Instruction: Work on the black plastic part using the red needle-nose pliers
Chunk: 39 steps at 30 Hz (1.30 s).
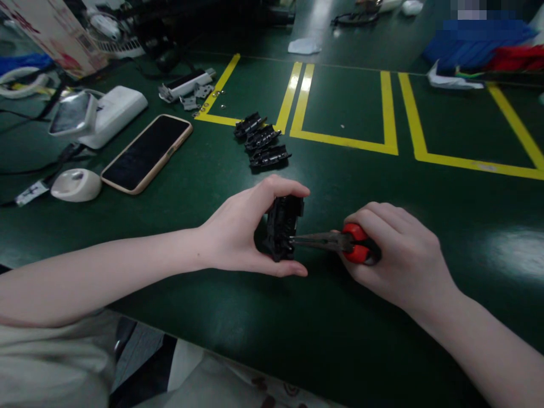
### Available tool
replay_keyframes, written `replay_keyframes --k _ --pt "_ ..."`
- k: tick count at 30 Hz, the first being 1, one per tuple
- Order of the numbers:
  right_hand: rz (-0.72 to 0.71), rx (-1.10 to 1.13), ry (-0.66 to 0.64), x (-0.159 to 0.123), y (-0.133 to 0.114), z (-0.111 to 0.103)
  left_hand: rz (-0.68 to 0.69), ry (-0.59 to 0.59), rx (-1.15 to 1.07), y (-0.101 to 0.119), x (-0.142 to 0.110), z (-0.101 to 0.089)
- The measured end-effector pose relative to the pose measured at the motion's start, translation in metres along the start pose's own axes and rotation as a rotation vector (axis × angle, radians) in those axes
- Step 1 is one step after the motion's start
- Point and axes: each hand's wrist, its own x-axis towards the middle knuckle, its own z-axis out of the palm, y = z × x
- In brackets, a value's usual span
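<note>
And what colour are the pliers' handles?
Red and black on the pliers, in the head view.

Head cam looked forward and down from the green table's point(348, 181) near side; left hand point(249, 226), right hand point(397, 255) in close range.

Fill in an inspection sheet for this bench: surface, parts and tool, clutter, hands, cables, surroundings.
Surface: green table, marked with yellow tape; glare at right.
Parts and tool: black part in left hand, pliers in right, tips at the part; three similar black pieces beyond, close together.
Clutter: phone and white rounded item at left; small metal pieces farther back.
Hands: left hand and right hand both bare, both gripping.
Cables: black cables at left; ends unclear.
Surroundings: printed box back left; blue item back right, blurred.
</note>
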Motion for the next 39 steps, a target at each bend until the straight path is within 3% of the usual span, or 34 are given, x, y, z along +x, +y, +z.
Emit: replay_keyframes --k 28,39 --pt "0.031 0.04 -0.037 0.0021 -0.0004 -0.0013 -0.05 -0.036 -0.011 -0.0023 0.001 -0.001" --pt "0.083 0.126 -0.092 0.0007 -0.0003 0.0006 0.065 -0.032 0.066 -0.003 0.003 -0.0019"
